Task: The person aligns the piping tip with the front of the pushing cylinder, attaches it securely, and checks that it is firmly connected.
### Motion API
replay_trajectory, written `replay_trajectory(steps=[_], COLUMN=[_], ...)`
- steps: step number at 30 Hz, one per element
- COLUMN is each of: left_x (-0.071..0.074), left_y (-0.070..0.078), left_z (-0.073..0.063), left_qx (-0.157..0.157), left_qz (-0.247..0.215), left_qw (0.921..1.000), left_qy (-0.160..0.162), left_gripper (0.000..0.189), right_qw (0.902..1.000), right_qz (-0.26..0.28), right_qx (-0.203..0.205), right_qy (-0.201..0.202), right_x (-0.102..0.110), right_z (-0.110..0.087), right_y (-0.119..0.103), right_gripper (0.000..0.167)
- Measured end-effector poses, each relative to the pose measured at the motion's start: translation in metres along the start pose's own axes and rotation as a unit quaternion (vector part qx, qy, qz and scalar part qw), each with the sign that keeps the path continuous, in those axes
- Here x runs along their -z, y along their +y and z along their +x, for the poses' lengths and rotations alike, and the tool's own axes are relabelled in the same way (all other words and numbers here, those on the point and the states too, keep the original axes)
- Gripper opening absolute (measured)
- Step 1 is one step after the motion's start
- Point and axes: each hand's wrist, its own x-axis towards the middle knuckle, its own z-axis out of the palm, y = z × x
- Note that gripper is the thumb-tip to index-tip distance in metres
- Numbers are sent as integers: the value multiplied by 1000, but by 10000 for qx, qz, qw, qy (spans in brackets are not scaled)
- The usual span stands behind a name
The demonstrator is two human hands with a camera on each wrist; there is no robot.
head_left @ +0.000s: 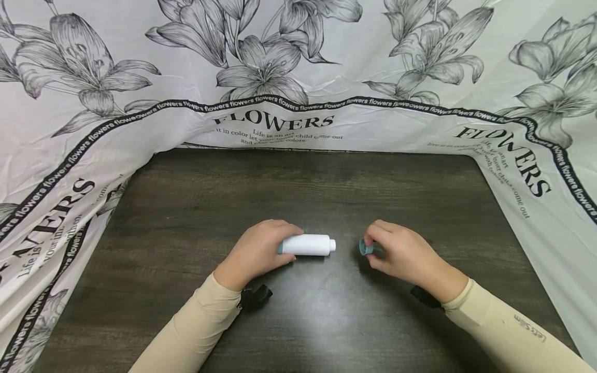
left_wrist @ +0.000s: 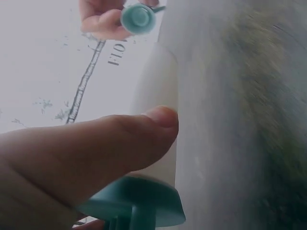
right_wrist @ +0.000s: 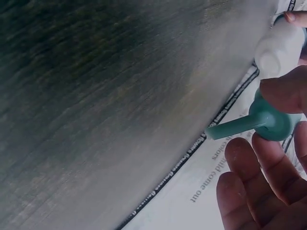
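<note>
2 hands in my head view, both gripping. Left hand (head_left: 261, 251), lower centre-left of frame, has thumb and fingers around the white bottle (head_left: 308, 245) near its teal end (left_wrist: 136, 199). Bottle is horizontal at frame centre, neck facing right; can't tell if it touches the table (head_left: 298, 191). Right hand (head_left: 403, 254), lower centre-right, pinches the teal cap (head_left: 364, 248), hollow side toward the bottle, parts well apart. My right wrist view shows the cap's stem (right_wrist: 232, 128) pointing left, at right of frame. Flowered cloth (head_left: 392, 124) spans the top.
</note>
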Motion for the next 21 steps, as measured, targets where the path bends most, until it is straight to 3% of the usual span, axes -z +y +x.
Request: replay_trajectory(steps=[7, 21], left_x=[0, -9], left_y=[11, 29], left_z=[14, 29], left_qx=[-50, -134], left_qz=[21, 23], left_qw=[10000, 9999], left_qy=[28, -57], left_gripper=[52, 50], right_qw=[10000, 9997], right_qz=[23, 213], right_qx=[2, -49], right_qy=[40, 55], right_x=[2, -3], right_z=[2, -3], right_y=[2, 6], right_gripper=[38, 39])
